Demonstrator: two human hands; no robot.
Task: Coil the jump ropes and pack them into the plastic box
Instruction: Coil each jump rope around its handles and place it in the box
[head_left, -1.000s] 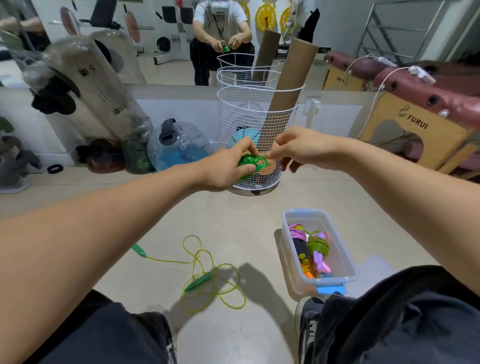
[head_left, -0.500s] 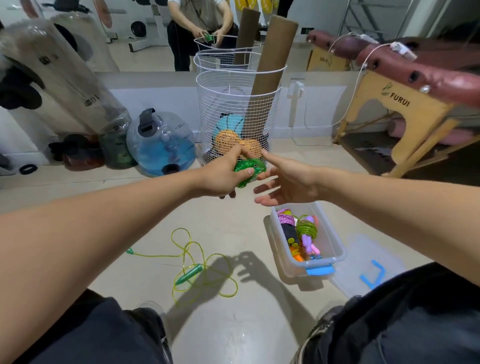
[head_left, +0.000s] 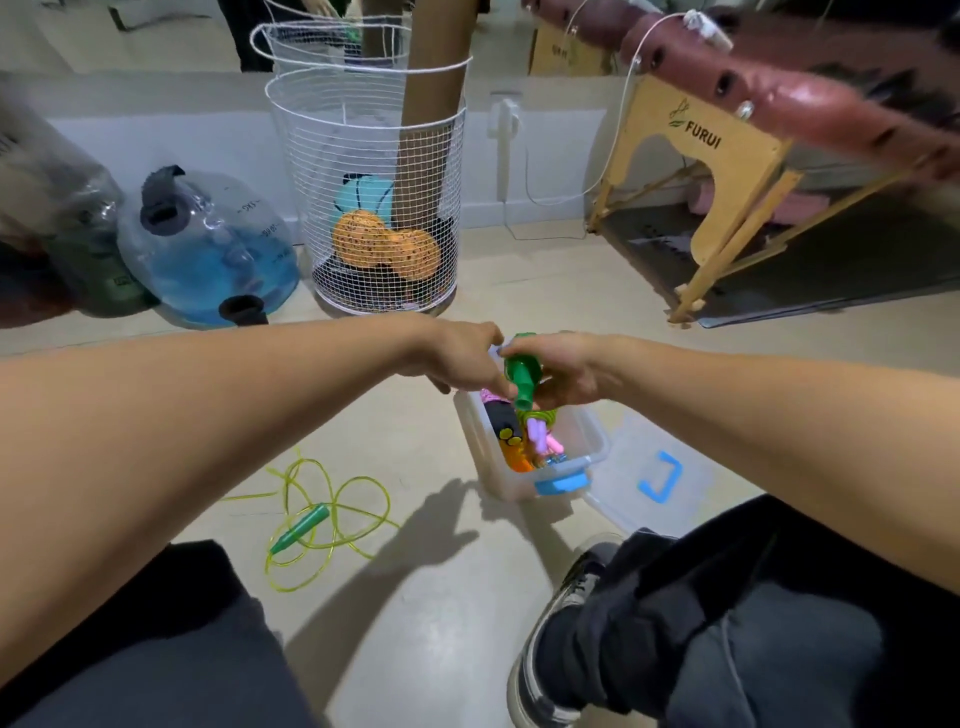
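Near you, a loose yellow-green rope (head_left: 332, 514) w/ tapered green handle sprawls on the smooth beige floor (head_left: 415, 623). Your right hand (head_left: 566, 371) grips the coiled green jump rope (head_left: 522, 376) over the clear plastic box (head_left: 592, 441); left hand (head_left: 460, 358) pinches it too. Beyond: white wire-mesh basket (head_left: 363, 208).
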